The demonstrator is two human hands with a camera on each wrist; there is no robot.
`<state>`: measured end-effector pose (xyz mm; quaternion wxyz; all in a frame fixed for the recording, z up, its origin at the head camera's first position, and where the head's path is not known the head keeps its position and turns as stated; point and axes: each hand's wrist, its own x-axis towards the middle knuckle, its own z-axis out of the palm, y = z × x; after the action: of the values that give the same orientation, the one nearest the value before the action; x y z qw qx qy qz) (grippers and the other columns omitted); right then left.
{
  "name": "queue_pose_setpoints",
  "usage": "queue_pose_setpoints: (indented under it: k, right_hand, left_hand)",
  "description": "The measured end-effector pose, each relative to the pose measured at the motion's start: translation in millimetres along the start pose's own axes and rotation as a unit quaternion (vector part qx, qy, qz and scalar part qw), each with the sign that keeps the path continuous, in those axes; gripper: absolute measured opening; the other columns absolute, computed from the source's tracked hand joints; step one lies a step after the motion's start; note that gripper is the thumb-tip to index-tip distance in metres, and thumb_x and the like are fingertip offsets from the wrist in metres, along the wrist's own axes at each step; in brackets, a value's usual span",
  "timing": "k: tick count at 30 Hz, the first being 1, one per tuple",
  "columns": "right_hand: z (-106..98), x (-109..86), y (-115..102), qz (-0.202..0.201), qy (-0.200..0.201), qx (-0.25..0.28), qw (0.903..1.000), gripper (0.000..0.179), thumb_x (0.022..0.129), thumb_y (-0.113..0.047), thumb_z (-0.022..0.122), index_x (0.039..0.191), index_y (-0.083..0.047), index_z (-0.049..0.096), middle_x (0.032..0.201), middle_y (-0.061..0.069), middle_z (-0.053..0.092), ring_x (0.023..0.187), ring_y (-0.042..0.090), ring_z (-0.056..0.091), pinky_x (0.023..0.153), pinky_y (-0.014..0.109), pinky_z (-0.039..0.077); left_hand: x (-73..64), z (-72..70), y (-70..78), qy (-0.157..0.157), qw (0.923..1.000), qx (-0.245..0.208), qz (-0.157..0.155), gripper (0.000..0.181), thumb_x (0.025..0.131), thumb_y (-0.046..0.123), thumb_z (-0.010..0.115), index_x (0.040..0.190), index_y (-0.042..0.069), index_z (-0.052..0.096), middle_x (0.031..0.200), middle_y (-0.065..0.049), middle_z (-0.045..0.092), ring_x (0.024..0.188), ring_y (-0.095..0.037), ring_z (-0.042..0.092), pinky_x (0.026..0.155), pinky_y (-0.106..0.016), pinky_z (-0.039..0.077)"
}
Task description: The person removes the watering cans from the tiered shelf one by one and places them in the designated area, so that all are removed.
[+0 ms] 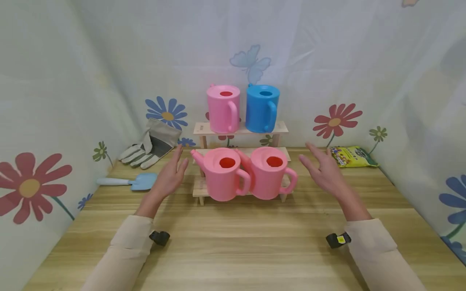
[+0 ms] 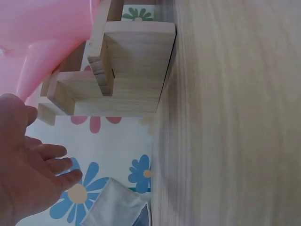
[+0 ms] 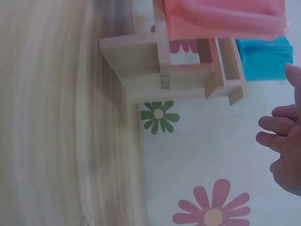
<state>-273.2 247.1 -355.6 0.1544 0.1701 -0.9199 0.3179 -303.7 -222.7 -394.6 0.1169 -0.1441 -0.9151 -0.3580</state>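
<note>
Two pink watering cans stand side by side on the low front step of a wooden stand (image 1: 200,186), the left can (image 1: 218,182) overlapping the spout of the right can (image 1: 267,178). Higher up, on the top shelf, are another pink watering can (image 1: 220,111) and a blue watering can (image 1: 257,113). My left hand (image 1: 170,176) is held to the left of the front cans with fingers extended, near a spout. To the right, my right hand (image 1: 325,169) has its fingers extended beside the right can's handle. Neither hand holds anything.
At the left lie grey work gloves (image 1: 154,143) and a hand trowel (image 1: 143,182) with a light blue blade. A yellow-green packet (image 1: 351,157) lies at the back right of the wooden table (image 1: 247,250). Flower-printed cloth hangs behind and along both sides.
</note>
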Motion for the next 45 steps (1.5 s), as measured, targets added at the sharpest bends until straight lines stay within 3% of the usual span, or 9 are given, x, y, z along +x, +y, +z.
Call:
queue_pose_setpoints:
  k: [4, 7, 11, 16, 21, 27, 32, 40, 45]
  right_hand:
    - [5.7, -6.8, -7.1, -0.005, 0.014, 0.047, 0.9988, 0.058, 0.105, -0.04, 0.052, 0.149, -0.004, 0.047, 0.15, 0.021, 0.046, 0.144, 0.052, 0.02, 0.115, 0.07, 0.015]
    - [11.0, -9.1, -10.7, -0.026, 0.029, 0.072, 0.9966, 0.052, 0.105, -0.037, 0.054, 0.145, -0.003, 0.053, 0.143, 0.017, 0.055, 0.14, 0.044, 0.037, 0.112, 0.064, 0.032]
    - [13.7, -12.7, -15.4, -0.043, 0.048, 0.105, 0.9924, 0.046, 0.104, -0.031, 0.057, 0.139, -0.002, 0.059, 0.133, 0.015, 0.063, 0.127, 0.034, 0.056, 0.102, 0.057, 0.048]
    - [14.1, -16.6, -18.4, -0.042, 0.044, 0.127, 0.9901, 0.039, 0.101, -0.026, 0.063, 0.132, -0.002, 0.066, 0.123, 0.012, 0.069, 0.117, 0.03, 0.063, 0.094, 0.04, 0.056]
    - [12.9, -18.4, -19.6, -0.047, 0.03, 0.143, 0.9881, 0.037, 0.094, -0.02, 0.074, 0.126, -0.003, 0.07, 0.115, 0.011, 0.073, 0.106, 0.029, 0.069, 0.083, 0.017, 0.055]
    - [10.3, -16.4, -22.6, -0.04, -0.005, 0.131, 0.9905, 0.036, 0.092, -0.025, 0.076, 0.124, -0.008, 0.073, 0.115, 0.007, 0.073, 0.102, 0.025, 0.07, 0.079, 0.019, 0.057]
    - [11.9, -16.2, -19.3, -0.053, -0.023, 0.156, 0.9861, 0.035, 0.091, -0.024, 0.078, 0.123, -0.01, 0.074, 0.112, 0.004, 0.074, 0.094, 0.019, 0.071, 0.077, 0.024, 0.06]
    - [13.5, -17.3, -19.5, -0.041, -0.048, 0.18, 0.9816, 0.034, 0.089, -0.024, 0.08, 0.12, -0.011, 0.076, 0.104, 0.002, 0.076, 0.08, 0.02, 0.068, 0.069, 0.028, 0.061]
    - [13.6, -16.5, -18.4, -0.04, -0.05, 0.182, 0.9811, 0.031, 0.089, -0.021, 0.079, 0.118, -0.008, 0.076, 0.1, 0.004, 0.076, 0.076, 0.03, 0.065, 0.063, 0.027, 0.058]
  left_hand:
    - [0.0, 1.9, 2.2, 0.024, 0.9984, -0.05, -0.004, 0.063, 0.11, 0.036, 0.038, 0.162, 0.01, 0.015, 0.158, -0.02, 0.032, 0.141, -0.04, 0.036, 0.115, -0.055, 0.033]
    - [1.2, 3.4, 4.1, 0.028, 0.9942, -0.104, -0.005, 0.061, 0.109, 0.035, 0.04, 0.161, 0.01, 0.02, 0.155, -0.019, 0.038, 0.138, -0.038, 0.042, 0.111, -0.053, 0.04]
    - [1.6, 5.1, 7.1, 0.004, 0.9871, -0.158, -0.027, 0.063, 0.109, 0.035, 0.044, 0.161, 0.01, 0.021, 0.154, -0.02, 0.04, 0.138, -0.037, 0.042, 0.109, -0.054, 0.042]
    - [-0.4, 5.6, 9.1, -0.021, 0.9743, -0.215, -0.064, 0.062, 0.107, 0.036, 0.048, 0.161, 0.017, 0.024, 0.153, -0.02, 0.042, 0.137, -0.037, 0.044, 0.107, -0.055, 0.044]
    - [-0.7, 7.9, 9.0, -0.038, 0.956, -0.286, -0.054, 0.058, 0.106, 0.029, 0.052, 0.159, 0.014, 0.031, 0.151, -0.016, 0.045, 0.14, -0.029, 0.042, 0.111, -0.046, 0.041]
    - [0.8, 14.3, 13.7, -0.051, 0.943, -0.323, -0.064, 0.055, 0.106, 0.028, 0.052, 0.157, 0.013, 0.036, 0.159, -0.006, 0.035, 0.142, -0.025, 0.039, 0.111, -0.045, 0.041]
    - [1.5, 19.4, 13.7, -0.051, 0.9385, -0.333, -0.078, 0.055, 0.105, 0.029, 0.054, 0.155, 0.013, 0.04, 0.157, -0.007, 0.038, 0.14, -0.025, 0.042, 0.108, -0.043, 0.045]
    - [-2.1, 25.8, 11.8, -0.03, 0.9124, -0.396, -0.098, 0.053, 0.104, 0.021, 0.055, 0.155, 0.012, 0.04, 0.157, -0.01, 0.038, 0.137, -0.031, 0.046, 0.098, -0.049, 0.051]
    - [-1.8, 28.6, 11.1, -0.008, 0.9124, -0.397, -0.099, 0.053, 0.104, 0.023, 0.057, 0.153, 0.012, 0.042, 0.15, -0.013, 0.047, 0.134, -0.03, 0.049, 0.095, -0.045, 0.053]
